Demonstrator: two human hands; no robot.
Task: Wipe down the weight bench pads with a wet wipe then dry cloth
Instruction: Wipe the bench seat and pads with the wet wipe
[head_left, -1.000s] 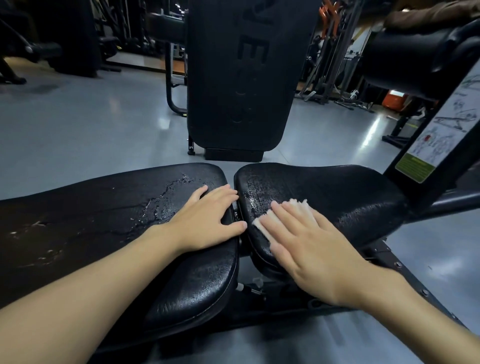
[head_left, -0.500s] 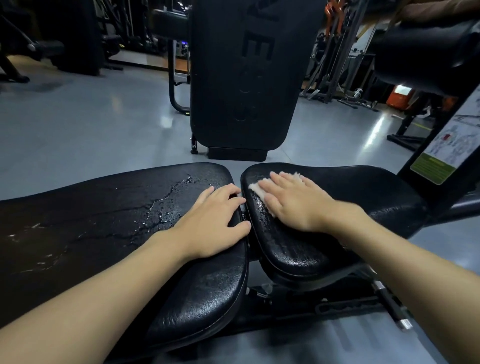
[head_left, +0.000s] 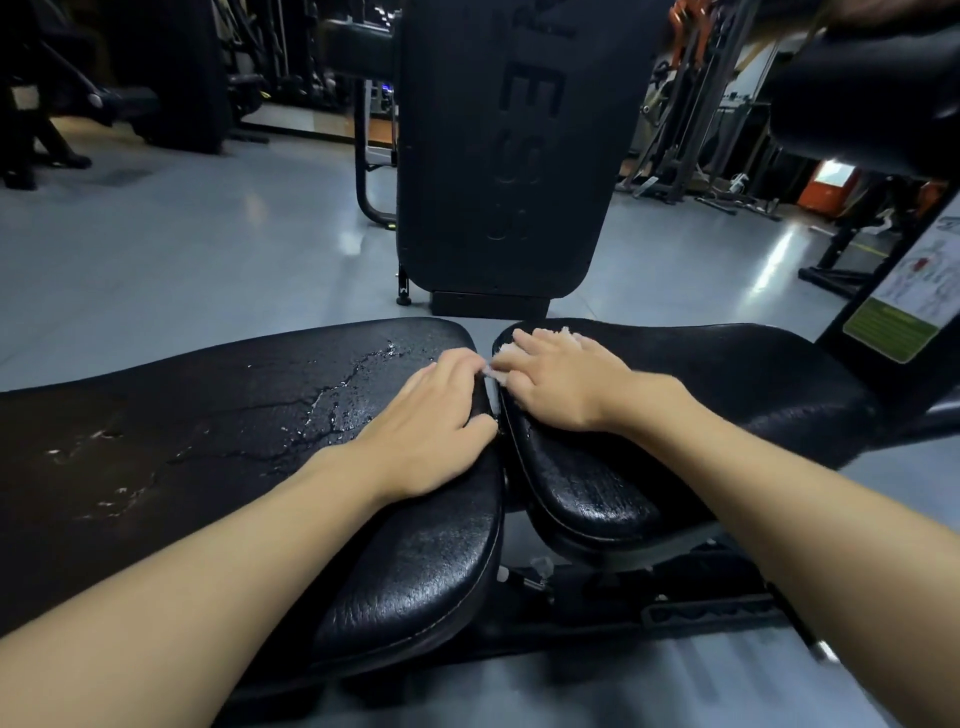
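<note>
head view, wet-wipe stage. the left hand (head_left: 434, 415) lies palm-down on the near end of the long back pad (head_left: 208, 415), fingers extended and close together, holding nothing; it appears to brace the body. the right hand (head_left: 563, 384) lies flat on the far inner corner of the seat pad (head_left: 737, 374), fingers straight and pressing the white wet wipe (head_left: 563, 332) against the vinyl. the wipe is mostly covered, showing only past the fingertips and at the gap between the two pads. the hands sit just beside each other across that gap.

progress, as judged: the back pad carries droplets and wet streaks along its cracked surface, and the seat pad glistens near its inner edge, so both pads look at least partly wetted. the outer half of the seat pad looks duller and may be untreated. no dry cloth is in view, so the drying pass seems not yet begun. an upright machine pad (head_left: 493, 156) stands beyond on the grey floor (head_left: 182, 260).
</note>
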